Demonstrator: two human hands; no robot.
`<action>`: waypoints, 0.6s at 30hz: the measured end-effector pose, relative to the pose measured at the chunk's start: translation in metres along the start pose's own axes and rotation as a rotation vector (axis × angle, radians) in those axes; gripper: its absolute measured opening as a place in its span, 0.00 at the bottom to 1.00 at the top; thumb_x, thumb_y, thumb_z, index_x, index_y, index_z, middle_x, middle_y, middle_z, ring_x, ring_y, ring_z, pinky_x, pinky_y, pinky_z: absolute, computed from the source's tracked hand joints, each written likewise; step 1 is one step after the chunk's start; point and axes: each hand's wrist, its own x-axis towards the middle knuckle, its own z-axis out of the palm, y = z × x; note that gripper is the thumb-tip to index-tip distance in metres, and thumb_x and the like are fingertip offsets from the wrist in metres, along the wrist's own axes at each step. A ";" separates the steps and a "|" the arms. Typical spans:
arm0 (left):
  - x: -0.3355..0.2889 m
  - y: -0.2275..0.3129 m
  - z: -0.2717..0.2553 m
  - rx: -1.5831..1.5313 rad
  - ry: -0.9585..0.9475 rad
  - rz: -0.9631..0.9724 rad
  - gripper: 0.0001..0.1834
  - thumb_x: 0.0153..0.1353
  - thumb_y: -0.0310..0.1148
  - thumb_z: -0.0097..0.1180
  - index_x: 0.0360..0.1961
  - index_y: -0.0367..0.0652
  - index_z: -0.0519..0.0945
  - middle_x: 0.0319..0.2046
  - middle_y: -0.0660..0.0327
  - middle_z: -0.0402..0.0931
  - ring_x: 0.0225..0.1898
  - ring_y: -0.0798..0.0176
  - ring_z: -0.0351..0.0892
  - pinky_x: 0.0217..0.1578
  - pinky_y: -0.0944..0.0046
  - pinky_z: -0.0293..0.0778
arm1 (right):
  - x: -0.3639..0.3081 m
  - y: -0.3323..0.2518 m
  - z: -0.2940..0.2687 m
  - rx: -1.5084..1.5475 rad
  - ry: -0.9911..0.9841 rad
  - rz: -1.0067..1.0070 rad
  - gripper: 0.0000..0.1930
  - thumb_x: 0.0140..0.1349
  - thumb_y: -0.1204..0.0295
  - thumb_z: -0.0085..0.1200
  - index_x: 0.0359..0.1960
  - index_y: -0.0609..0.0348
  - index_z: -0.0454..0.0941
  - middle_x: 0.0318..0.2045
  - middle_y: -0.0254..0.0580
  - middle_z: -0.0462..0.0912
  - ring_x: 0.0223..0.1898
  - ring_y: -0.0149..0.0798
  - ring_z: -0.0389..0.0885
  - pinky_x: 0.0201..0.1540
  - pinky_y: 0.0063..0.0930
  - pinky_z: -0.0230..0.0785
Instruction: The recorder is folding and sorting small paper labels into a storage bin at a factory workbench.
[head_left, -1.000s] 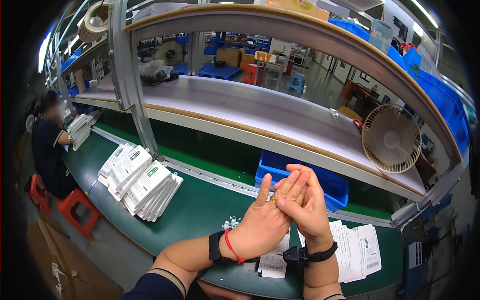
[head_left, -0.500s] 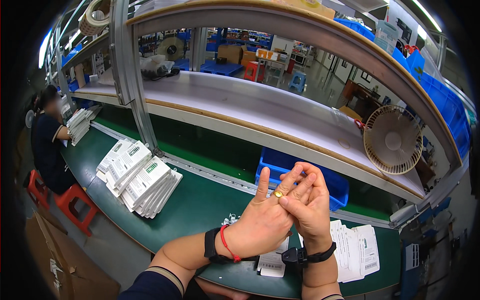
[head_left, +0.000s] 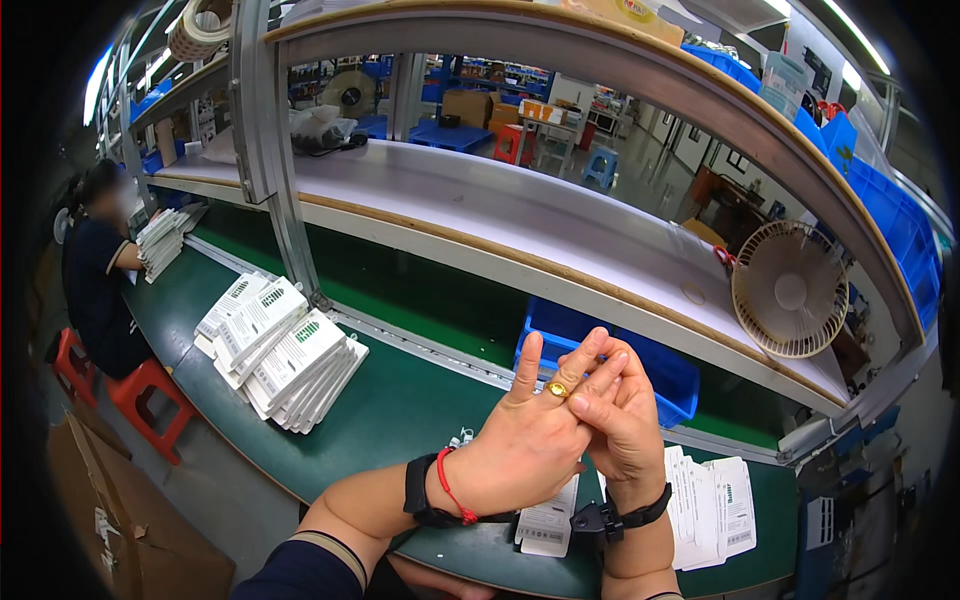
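Note:
Above the green bench, my left hand [head_left: 530,440] is raised with its fingers stretched out, a gold ring [head_left: 558,389] on one of them. My right hand [head_left: 625,430] is closed about the left hand's fingers, its thumb pressing beside the ring. No other object shows between the hands, though their inner sides are hidden. Black straps circle both wrists, and a red cord bracelet [head_left: 447,488] is on the left. Below the hands lies a flat white package [head_left: 546,528], partly covered by them. Small white pieces [head_left: 461,438] lie behind my left wrist.
Stacked white packages [head_left: 290,360] stand to the left, and more white packages [head_left: 728,505] lie at the right. A blue bin [head_left: 680,385] sits behind my hands under a long shelf [head_left: 480,205]. A fan [head_left: 790,288] is at the right; a co-worker [head_left: 100,270] sits far left.
My hands stay clasped in nearly the same pose, with only slight finger movement. The whole view has shifted a little.

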 end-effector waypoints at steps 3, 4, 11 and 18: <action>0.000 0.001 0.002 0.012 0.009 0.000 0.29 0.49 0.36 0.54 0.56 0.42 0.79 0.66 0.50 0.63 0.74 0.44 0.43 0.64 0.28 0.17 | 0.000 0.002 -0.001 0.025 -0.016 0.015 0.26 0.54 0.86 0.59 0.55 0.61 0.64 0.47 0.47 0.77 0.48 0.38 0.80 0.54 0.30 0.73; 0.000 0.001 0.003 0.034 0.015 -0.001 0.29 0.49 0.36 0.54 0.56 0.42 0.79 0.66 0.49 0.63 0.74 0.45 0.43 0.64 0.28 0.17 | 0.000 0.003 -0.001 0.049 -0.017 0.021 0.26 0.54 0.86 0.59 0.54 0.61 0.64 0.48 0.47 0.76 0.48 0.39 0.80 0.54 0.30 0.73; 0.000 0.003 0.003 -0.003 0.032 0.002 0.28 0.50 0.35 0.54 0.55 0.39 0.79 0.67 0.48 0.62 0.74 0.45 0.42 0.65 0.29 0.18 | -0.003 -0.001 0.005 0.002 -0.005 -0.006 0.29 0.52 0.85 0.61 0.55 0.59 0.63 0.50 0.46 0.73 0.49 0.39 0.79 0.55 0.31 0.72; 0.002 0.007 0.006 0.129 -0.026 0.024 0.40 0.44 0.49 0.64 0.58 0.39 0.75 0.69 0.51 0.57 0.74 0.45 0.44 0.65 0.29 0.19 | -0.005 -0.007 0.005 -0.122 -0.008 -0.030 0.34 0.47 0.83 0.64 0.57 0.55 0.62 0.54 0.44 0.68 0.54 0.35 0.71 0.57 0.32 0.69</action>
